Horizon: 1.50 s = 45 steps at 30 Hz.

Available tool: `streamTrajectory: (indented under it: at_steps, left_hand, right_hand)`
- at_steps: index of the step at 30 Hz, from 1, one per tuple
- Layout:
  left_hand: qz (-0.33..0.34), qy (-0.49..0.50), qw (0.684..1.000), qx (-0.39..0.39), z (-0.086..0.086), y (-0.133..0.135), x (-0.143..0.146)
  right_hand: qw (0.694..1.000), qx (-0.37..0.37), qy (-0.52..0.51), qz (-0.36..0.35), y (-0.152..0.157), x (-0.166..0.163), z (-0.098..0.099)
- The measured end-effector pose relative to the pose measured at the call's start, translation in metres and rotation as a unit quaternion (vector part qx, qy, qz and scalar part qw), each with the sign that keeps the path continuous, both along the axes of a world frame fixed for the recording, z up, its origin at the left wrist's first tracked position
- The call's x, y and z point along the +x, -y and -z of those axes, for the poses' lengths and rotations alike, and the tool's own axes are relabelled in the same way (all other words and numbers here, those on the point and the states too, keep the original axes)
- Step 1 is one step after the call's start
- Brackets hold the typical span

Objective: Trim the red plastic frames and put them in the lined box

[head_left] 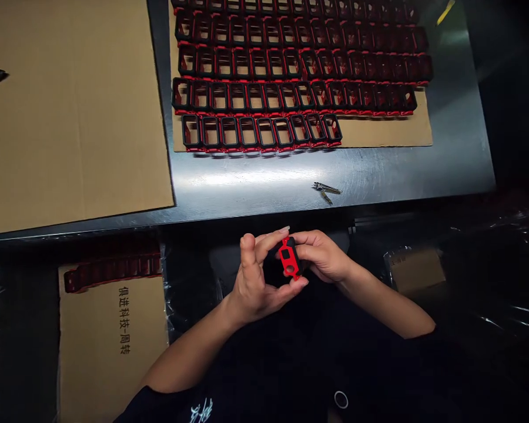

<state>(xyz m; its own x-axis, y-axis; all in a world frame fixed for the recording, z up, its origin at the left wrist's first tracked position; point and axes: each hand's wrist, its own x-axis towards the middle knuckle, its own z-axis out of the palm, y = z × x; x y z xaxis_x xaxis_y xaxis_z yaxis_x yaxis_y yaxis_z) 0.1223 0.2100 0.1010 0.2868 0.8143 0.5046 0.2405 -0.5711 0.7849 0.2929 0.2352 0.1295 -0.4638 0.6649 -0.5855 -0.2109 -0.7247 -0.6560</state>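
Note:
A small red and black plastic frame (pixel 290 261) is held between my two hands, below the near edge of the table. My left hand (pixel 258 273) grips its two ends between a finger at the top and the thumb at the bottom, with the other fingers raised. The fingers of my right hand (pixel 321 255) close on its black side from the right. Rows of similar red and black frames (pixel 248 132) stand on a cardboard sheet (pixel 383 134) on the table. Part of the held frame's far side is hidden by my right fingers.
Small metal tools (pixel 327 189) lie near the front edge of the metal table (pixel 247 182). A large cardboard sheet (pixel 74 117) covers the left. Lower left, more frames (pixel 114 269) rest on printed cardboard (pixel 97 329). A yellow tool (pixel 445 12) lies at the far right.

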Motion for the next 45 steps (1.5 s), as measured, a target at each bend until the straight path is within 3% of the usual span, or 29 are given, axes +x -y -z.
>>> streamTrajectory:
  at_steps: [5,10,13,15,17,19,22,28,32,35,45]
  left_hand:
    - [-0.042,0.012,0.997,-0.060,0.000,0.004,-0.002]
    - [-0.062,-0.029,0.996,-0.058,-0.004,0.003,-0.001]
    - [-0.070,-0.096,0.992,-0.040,-0.001,0.003,-0.003]
    - [-0.064,-0.106,0.991,-0.043,0.003,0.005,-0.004]
    - [-0.057,-0.054,0.993,-0.085,0.007,0.009,-0.007]
    - [-0.061,0.022,0.989,-0.136,0.011,0.014,-0.009]
    - [-0.079,0.054,0.985,-0.142,0.013,0.019,-0.012]
    - [-0.081,-0.021,0.996,0.031,0.008,0.010,-0.009]
    - [-0.106,-0.049,0.990,0.082,0.006,0.005,-0.007]
    - [-0.105,-0.043,0.991,0.071,0.007,0.006,-0.008]
    - [-0.088,0.011,0.994,-0.068,0.018,0.016,-0.014]
  right_hand:
    - [0.996,-0.062,-0.069,-0.013,0.006,0.006,0.009]
    - [0.994,-0.073,-0.086,-0.005,0.011,0.012,0.015]
    - [0.998,0.042,0.046,0.026,0.012,0.008,0.000]
    - [0.974,0.161,0.162,0.002,0.012,0.004,-0.016]
    - [0.941,0.247,0.227,-0.038,0.011,0.004,-0.031]
    - [0.928,0.272,0.250,-0.041,0.010,0.006,-0.040]
    - [0.932,0.238,0.272,-0.033,0.006,0.010,-0.040]
    - [0.940,0.202,0.260,-0.093,0.002,0.000,-0.032]
    - [0.928,0.220,0.284,-0.096,0.001,-0.003,-0.036]
    - [0.938,0.207,0.260,-0.101,0.000,-0.002,-0.037]
    - [0.975,0.117,0.173,-0.083,-0.001,-0.002,-0.030]
